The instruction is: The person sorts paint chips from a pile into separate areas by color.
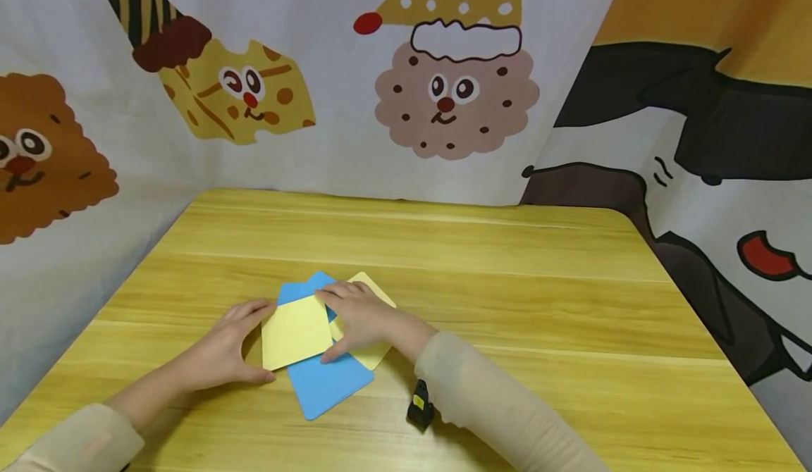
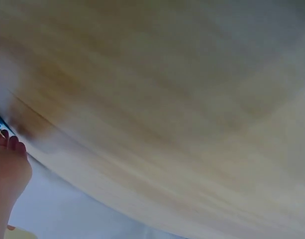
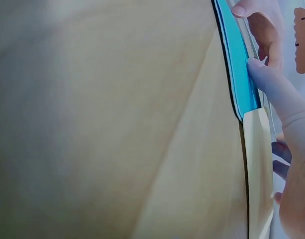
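A yellow card (image 1: 294, 334) with square sides lies on top of a loose pile. Beneath it, a blue card (image 1: 330, 387) with rounded corners sticks out toward the near side, and more blue (image 1: 294, 291) shows at the far side. Another yellow card (image 1: 374, 356) lies at the pile's right, partly hidden by my right hand (image 1: 361, 320). That hand spans the top card's right edge, fingertips at its far corner and thumb over the blue card. My left hand (image 1: 222, 349) is at the top card's left edge, thumb and fingers spread apart along it.
The pile rests on a wood-grain table (image 1: 539, 282). A small black object (image 1: 420, 405) with a yellow label is beside the right sleeve (image 1: 501, 401). A curtain (image 1: 342, 162) with cartoon prints hangs behind the table's far edge.
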The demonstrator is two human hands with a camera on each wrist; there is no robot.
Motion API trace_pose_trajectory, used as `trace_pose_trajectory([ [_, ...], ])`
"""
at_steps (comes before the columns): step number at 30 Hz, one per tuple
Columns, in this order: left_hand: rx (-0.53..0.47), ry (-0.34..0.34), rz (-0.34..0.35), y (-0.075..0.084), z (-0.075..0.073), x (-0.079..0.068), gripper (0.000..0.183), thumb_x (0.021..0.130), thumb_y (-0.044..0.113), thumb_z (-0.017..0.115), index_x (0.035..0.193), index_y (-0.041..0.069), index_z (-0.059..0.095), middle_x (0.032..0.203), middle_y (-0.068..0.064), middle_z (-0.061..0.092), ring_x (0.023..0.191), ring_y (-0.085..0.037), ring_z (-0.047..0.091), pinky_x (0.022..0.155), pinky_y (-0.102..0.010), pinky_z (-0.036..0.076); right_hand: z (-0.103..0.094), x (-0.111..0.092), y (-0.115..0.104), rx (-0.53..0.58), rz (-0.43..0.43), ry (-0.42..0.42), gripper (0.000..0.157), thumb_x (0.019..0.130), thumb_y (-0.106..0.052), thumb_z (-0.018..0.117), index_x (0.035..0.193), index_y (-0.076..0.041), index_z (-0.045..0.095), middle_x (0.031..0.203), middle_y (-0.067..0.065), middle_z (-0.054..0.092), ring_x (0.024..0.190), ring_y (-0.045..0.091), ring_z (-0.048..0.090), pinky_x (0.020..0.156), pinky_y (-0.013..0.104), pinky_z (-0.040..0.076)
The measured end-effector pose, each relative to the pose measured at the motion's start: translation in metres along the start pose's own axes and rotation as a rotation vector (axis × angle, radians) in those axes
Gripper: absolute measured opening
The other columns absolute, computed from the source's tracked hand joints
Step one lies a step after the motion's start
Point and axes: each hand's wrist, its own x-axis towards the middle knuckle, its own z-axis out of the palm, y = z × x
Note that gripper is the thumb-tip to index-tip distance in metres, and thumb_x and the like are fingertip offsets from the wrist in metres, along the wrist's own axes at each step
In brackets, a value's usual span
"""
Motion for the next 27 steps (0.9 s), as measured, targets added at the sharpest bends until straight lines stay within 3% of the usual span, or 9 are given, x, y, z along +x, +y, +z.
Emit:
trace_pose_trajectory([
  [11,-0.014,0.038,0.017,0.01,-0.011,0.001,0.115,0.06,0.054,0.086,0.142,-0.009,0.037,0.139,-0.02,0.037,0.126,-0.04,0.032,0.093,-0.062,0.036,-0.007,-0.007,0.0,0.016,-0.004,0.053,0.113,0.07,-0.074,0.065,0.154,-0.014,0.019,0.155,0.0,0.024,0.141,0.016,0.019,0.113,0.038,0.013],
  [19,-0.013,0.072,0.069,0.019,-0.02,0.008,0.111,0.06,0.043,0.09,0.142,-0.009,0.036,0.14,-0.019,0.036,0.126,-0.041,0.031,0.091,-0.065,0.035,-0.011,-0.015,0.005,0.068,0.007,0.116,0.114,0.068,-0.069,0.071,0.153,-0.014,0.021,0.153,0.001,0.026,0.14,0.017,0.02,0.113,0.041,0.011],
  [27,0.015,0.062,0.079,0.03,-0.02,0.018,0.111,0.061,0.045,0.089,0.143,-0.007,0.037,0.143,-0.016,0.036,0.128,-0.038,0.031,0.093,-0.064,0.034,-0.017,-0.028,0.012,0.123,0.013,0.167,0.115,0.067,-0.067,0.074,0.153,-0.012,0.023,0.152,0.003,0.028,0.14,0.018,0.021,0.113,0.041,0.013],
])
